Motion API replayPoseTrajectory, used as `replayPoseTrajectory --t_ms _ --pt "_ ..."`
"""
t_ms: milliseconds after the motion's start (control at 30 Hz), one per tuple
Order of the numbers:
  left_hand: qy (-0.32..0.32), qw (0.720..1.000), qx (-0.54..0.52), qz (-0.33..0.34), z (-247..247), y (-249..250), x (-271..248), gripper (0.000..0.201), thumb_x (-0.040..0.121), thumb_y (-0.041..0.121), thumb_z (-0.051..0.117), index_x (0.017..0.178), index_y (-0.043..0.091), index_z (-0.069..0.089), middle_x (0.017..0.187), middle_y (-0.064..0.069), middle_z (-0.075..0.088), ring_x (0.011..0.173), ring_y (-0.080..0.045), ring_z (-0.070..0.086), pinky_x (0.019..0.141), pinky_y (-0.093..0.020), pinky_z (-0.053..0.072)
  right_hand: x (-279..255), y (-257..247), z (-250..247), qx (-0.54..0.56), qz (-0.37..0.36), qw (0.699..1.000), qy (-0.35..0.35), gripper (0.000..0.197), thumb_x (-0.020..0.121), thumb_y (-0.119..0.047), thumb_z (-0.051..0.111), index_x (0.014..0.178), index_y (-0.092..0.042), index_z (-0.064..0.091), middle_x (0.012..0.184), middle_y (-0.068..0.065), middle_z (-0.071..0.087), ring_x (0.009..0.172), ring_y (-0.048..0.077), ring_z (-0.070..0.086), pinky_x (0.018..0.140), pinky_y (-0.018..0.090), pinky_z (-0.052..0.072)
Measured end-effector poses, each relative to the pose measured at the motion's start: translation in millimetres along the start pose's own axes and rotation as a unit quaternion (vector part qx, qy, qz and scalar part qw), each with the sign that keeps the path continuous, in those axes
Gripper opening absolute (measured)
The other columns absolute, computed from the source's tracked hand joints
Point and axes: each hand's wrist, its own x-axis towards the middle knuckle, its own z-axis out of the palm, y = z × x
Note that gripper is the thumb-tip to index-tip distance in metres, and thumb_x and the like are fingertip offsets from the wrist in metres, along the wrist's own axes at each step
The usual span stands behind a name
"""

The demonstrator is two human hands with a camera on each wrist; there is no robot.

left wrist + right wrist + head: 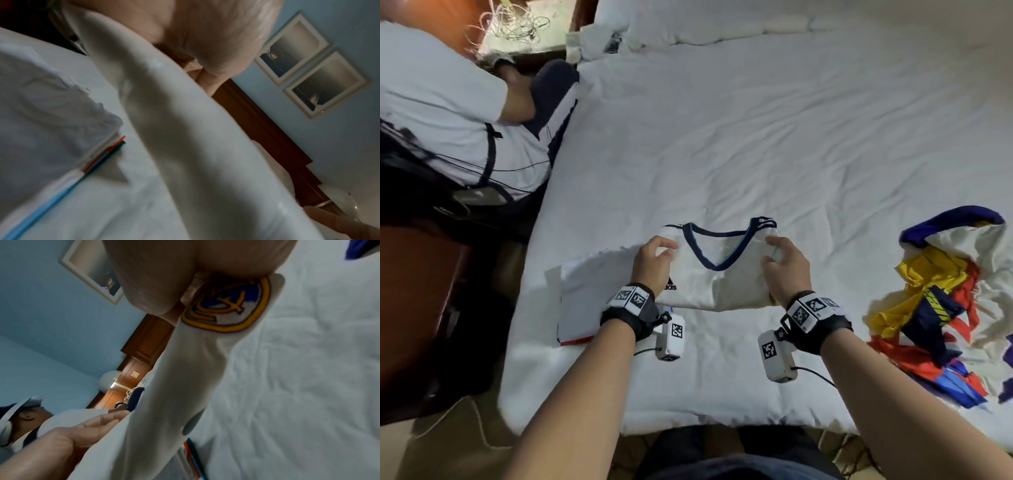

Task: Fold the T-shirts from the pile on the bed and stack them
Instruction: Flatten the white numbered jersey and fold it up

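Nearest the person, the left hand (pixel 654 260) and right hand (pixel 786 262) each pinch a side edge of the folded white V-neck jersey (pixel 717 270), thumbs on top and fingers curled under. The wrist views show the cloth hanging off the bed between the two grips, the club crest (pixel 226 305) right under the right fingers.

The jersey looks slick, so a loose pinch could let the tucked layers slide open. Uneven carrying could also skew the fold before it lands. The stack of folded shirts (pixel 592 291) lies just left of the jersey, partly under the left wrist. A careless drop there may shove its top layer out of line.

To the right, well apart, lies the unfolded pile (pixel 941 308) of yellow, red, blue and white shirts. Everything rests on a soft, wrinkled white duvet (pixel 756 137), which gives little firm backing for pressing a crease.

At the far left sits another person in a white shirt (pixel 438 113). Beyond are white pillows (pixel 688 24), a wooden headboard (pixel 257 116) and framed pictures (pixel 292 47) on a blue wall.
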Motion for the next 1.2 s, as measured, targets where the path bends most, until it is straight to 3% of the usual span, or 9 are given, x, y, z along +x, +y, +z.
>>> replayPoseTrajectory --t_ms 233,433,500,567,667,767,900,1033,1200 --pt "0.047 0.998 -0.026 -0.023 -114.4 -61.1 19.2 0.015 0.093 0.012 0.061 0.091 0.023 0.071 0.085 0.001 0.064 0.071 -0.017 0.054 0.068 -0.029 0.042 -21.3 -53.4 116.8 -0.031 -0.024 0.999 -0.038 0.047 0.090 -0.005 0.051 0.133 -0.020 0.060 0.133 0.008 0.060 0.121 0.026 0.056 0.103 0.040 0.048" --pt "0.098 0.993 -0.041 -0.042 -196.4 -128.1 48.2 0.015 0.096 0.011 0.058 0.101 0.014 0.071 0.098 0.002 0.067 0.081 -0.003 0.057 0.068 -0.014 0.045 -25.9 -71.8 230.7 -0.041 -0.047 0.995 -0.072 0.045 0.090 -0.005 0.052 0.131 -0.021 0.062 0.131 0.005 0.061 0.116 0.026 0.060 0.101 0.040 0.050" --pt "0.100 0.992 -0.049 -0.055 -208.8 -154.7 60.1 0.017 0.097 0.010 0.056 0.108 0.014 0.068 0.103 0.001 0.066 0.084 -0.005 0.057 0.067 -0.011 0.044 -23.6 -69.8 261.0 -0.044 -0.055 0.995 -0.072 0.045 0.091 -0.005 0.053 0.131 -0.024 0.062 0.129 0.003 0.062 0.112 0.025 0.061 0.096 0.040 0.052" --pt "0.057 0.990 -0.068 -0.105 -211.1 -186.0 70.8 0.026 0.099 0.013 0.057 0.124 0.015 0.058 0.119 -0.001 0.062 0.099 -0.014 0.059 0.080 -0.018 0.048 -19.4 -61.1 283.8 -0.077 -0.041 0.994 -0.066 0.049 0.092 -0.007 0.053 0.137 -0.027 0.055 0.131 0.003 0.061 0.112 0.027 0.061 0.090 0.032 0.050" --pt "-0.039 0.973 -0.100 -0.206 -203.4 -233.8 72.1 0.070 0.091 0.026 0.071 0.149 0.022 0.032 0.146 0.000 0.049 0.126 -0.020 0.053 0.107 -0.037 0.044 -16.9 -39.3 302.1 -0.132 0.036 0.984 -0.112 0.071 0.092 -0.013 0.058 0.155 -0.029 0.030 0.126 0.007 0.061 0.110 0.032 0.061 0.082 0.031 0.046" --pt "-0.036 0.963 -0.103 -0.246 -195.5 -262.3 65.6 0.086 0.087 0.013 0.076 0.154 0.021 0.023 0.141 0.000 0.053 0.118 -0.022 0.059 0.094 -0.031 0.046 -21.8 -17.4 308.0 -0.157 0.084 0.973 -0.144 0.083 0.089 -0.014 0.065 0.158 -0.026 0.020 0.130 0.011 0.061 0.104 0.035 0.063 0.082 0.035 0.050" --pt "0.037 0.956 -0.134 -0.260 -194.2 -271.8 55.3 0.075 0.086 0.005 0.075 0.148 0.021 0.035 0.116 -0.010 0.067 0.102 -0.024 0.067 0.083 -0.025 0.051 -28.3 -2.4 304.0 -0.153 0.092 0.978 -0.109 0.071 0.087 -0.006 0.055 0.150 -0.028 0.031 0.112 0.009 0.063 0.094 0.037 0.064 0.083 0.052 0.058" --pt "0.067 0.958 -0.142 -0.241 -193.2 -277.2 42.4 0.066 0.088 -0.002 0.070 0.144 0.019 0.041 0.099 -0.001 0.063 0.085 -0.012 0.065 0.060 -0.006 0.047 -38.1 8.0 298.6 -0.155 0.079 0.979 -0.110 0.065 0.090 -0.006 0.058 0.148 -0.024 0.034 0.110 0.007 0.061 0.094 0.033 0.061 0.078 0.041 0.054" --pt "0.092 0.961 -0.129 -0.226 -186.2 -286.9 36.3 0.059 0.086 0.004 0.071 0.138 0.020 0.049 0.098 -0.005 0.069 0.090 -0.024 0.070 0.067 -0.017 0.052 -44.9 20.6 304.3 -0.138 0.098 0.979 -0.110 0.058 0.091 -0.003 0.061 0.143 -0.018 0.039 0.108 0.008 0.060 0.091 0.030 0.059 0.068 0.031 0.045"
